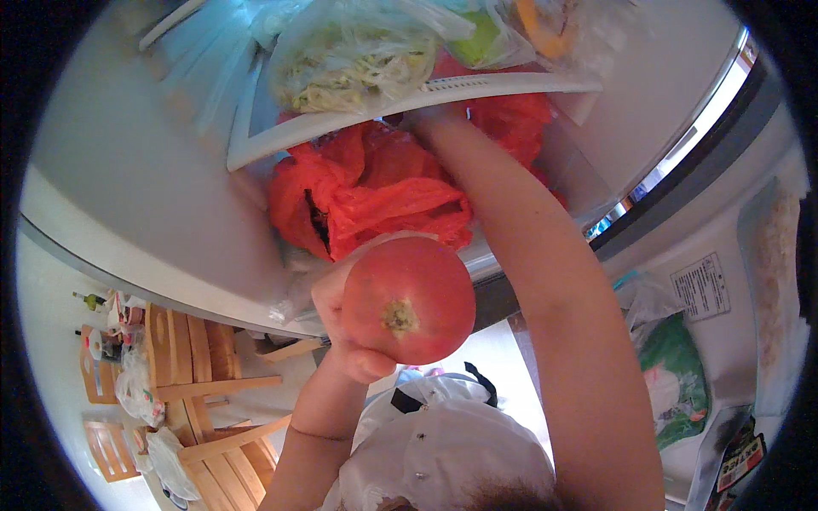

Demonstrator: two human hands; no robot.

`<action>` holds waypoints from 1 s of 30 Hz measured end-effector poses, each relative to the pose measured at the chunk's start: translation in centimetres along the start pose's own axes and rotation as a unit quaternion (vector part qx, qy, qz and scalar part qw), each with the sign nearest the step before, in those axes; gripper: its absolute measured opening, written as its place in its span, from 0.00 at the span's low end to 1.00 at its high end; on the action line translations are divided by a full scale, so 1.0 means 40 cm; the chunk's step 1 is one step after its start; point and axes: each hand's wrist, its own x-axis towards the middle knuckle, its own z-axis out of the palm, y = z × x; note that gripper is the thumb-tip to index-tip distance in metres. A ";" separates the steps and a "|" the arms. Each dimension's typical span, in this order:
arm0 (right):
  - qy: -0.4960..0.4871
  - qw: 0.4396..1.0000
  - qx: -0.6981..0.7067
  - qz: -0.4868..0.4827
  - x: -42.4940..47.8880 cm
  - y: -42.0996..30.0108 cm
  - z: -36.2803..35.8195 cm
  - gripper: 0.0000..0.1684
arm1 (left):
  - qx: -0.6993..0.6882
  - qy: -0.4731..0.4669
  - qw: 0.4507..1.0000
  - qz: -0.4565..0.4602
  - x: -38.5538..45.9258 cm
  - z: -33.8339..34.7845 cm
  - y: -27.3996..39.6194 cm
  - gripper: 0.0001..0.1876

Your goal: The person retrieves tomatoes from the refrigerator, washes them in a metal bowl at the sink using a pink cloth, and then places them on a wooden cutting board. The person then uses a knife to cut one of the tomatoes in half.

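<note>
A large red tomato point(425, 287) rests in my left hand point(339, 326), its pale stem scar facing up at me. My fingers wrap its left side and lower edge. Beyond the tomato, red plastic bags point(370, 198) fill the space under a white-edged refrigerator shelf point(307, 124). Over those bags my right hand point(434, 115) reaches in beneath the shelf edge. Its wrist shows there, but the fingers are hidden, so what they touch cannot be seen.
On the shelf lie a clear bag of pale sprouts point(358, 70) and a bagged green item point(476, 41). The open refrigerator door point(639, 255) stands at right, with a green package point(677, 383) in its rack. Wooden chairs point(192, 345) and a table with plastic bags point(169, 460) are at lower left.
</note>
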 end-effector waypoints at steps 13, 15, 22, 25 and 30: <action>-0.322 0.218 0.873 0.294 -0.232 0.483 -0.256 0.43 | 0.011 0.013 0.998 0.056 -0.030 -0.048 -0.019 0.55; -0.327 0.246 0.851 0.329 -0.303 0.509 -0.255 0.43 | 0.009 0.036 0.999 0.037 -0.038 -0.001 -0.018 0.59; -0.256 0.073 0.840 0.473 -0.413 0.579 -0.322 0.48 | -0.318 0.012 0.928 -0.193 0.015 0.158 0.044 0.58; -0.198 0.047 0.854 0.479 -0.415 0.598 -0.380 0.43 | -0.369 0.073 0.896 -0.234 0.030 0.191 0.042 0.52; -0.183 0.192 0.901 0.344 -0.419 0.631 -0.463 0.34 | -0.375 0.082 0.879 -0.284 0.044 0.210 0.034 0.46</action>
